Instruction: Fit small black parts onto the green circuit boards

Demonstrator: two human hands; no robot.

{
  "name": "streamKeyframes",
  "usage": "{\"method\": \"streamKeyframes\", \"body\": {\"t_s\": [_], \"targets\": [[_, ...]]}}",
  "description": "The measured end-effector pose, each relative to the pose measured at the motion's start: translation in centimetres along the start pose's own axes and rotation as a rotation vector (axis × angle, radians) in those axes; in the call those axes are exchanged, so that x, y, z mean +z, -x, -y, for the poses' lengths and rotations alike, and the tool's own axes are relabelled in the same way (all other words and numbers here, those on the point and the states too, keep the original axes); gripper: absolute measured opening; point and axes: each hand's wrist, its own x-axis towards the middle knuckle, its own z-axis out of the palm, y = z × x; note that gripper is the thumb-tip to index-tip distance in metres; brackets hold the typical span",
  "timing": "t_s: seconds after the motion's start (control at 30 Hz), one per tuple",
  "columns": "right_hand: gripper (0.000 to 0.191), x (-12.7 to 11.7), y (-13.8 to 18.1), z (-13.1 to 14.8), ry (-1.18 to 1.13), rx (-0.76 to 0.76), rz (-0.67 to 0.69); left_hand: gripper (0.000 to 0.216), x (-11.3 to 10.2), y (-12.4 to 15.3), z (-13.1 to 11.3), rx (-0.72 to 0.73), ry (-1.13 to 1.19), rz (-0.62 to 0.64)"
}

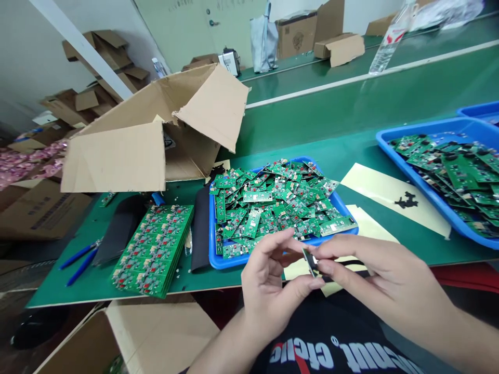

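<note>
In front of my chest, my left hand (268, 285) grips a small green circuit board (305, 254) by its edges, between thumb and fingers. The fingertips of my right hand (374, 267) pinch a small black part (313, 263) against the board's face; my fingers partly cover both. Just beyond my hands, a blue tray (212, 249) holds a heap of small green circuit boards (257, 196). Yellowish paper strips (393, 197) lie to its right, one with a cluster of small black pieces (406, 200) on it.
Left of the tray stand stacked panels of boards (156, 249), blue-handled pliers (81, 259) and an open cardboard box (117, 156). A second blue tray (429, 195) with boards sits at the right. Farther back is a water bottle (390, 41). Another carton (163, 332) is below the table edge.
</note>
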Motion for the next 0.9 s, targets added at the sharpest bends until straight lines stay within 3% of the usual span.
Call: {"method": "streamKeyframes", "body": {"t_s": [0.13,0.5,0.9], "targets": [[0.013,-0.2,-0.1,-0.2,0.046,-0.031,0.006,0.030,0.3,-0.3,0.0,-0.111,0.198,-0.021],[0.013,0.1,0.1,-0.8,0.243,-0.168,-0.096,0.029,0.2,-0.2,0.4,-0.247,0.352,0.000],[0.013,-0.7,-0.1,-1.7,0.367,-0.351,-0.089,0.025,0.2,-0.9,-0.2,-0.631,0.763,0.119]]}}
